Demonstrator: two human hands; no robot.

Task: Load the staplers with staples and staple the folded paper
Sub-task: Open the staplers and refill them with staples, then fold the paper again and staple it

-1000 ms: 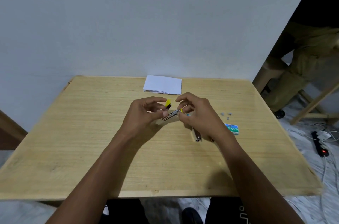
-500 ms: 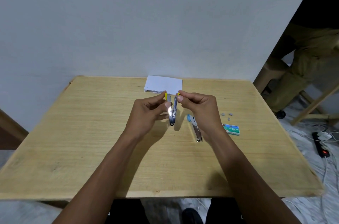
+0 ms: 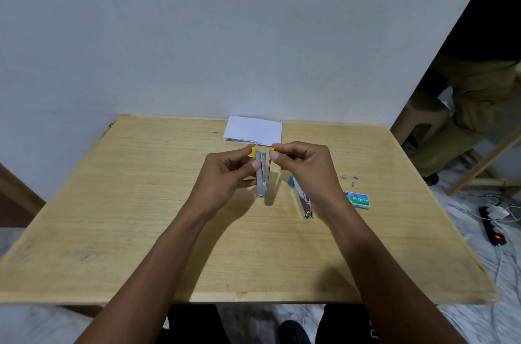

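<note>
A small metal stapler with yellow tips [image 3: 262,174] stands on end above the wooden table [image 3: 141,202], spread apart at its top. My left hand [image 3: 225,177] grips its left arm near the yellow end. My right hand [image 3: 304,166] pinches the other yellow-tipped arm and holds it away. A second metal stapler with a blue tip [image 3: 301,197] lies flat just right of it, partly hidden by my right wrist. The folded white paper [image 3: 253,133] lies at the table's far edge. A green staple box [image 3: 359,200] and loose staple strips [image 3: 351,177] lie to the right.
A white wall rises directly behind the table. To the right, a person in olive trousers [image 3: 479,107] sits on a wooden stool. A black power strip [image 3: 492,226] with cables lies on the floor past the table's right edge.
The yellow stapler has turned from lying across between my hands to standing on end, and my hands have pulled its two arms apart. The blue stapler has come into view from under my right hand.
</note>
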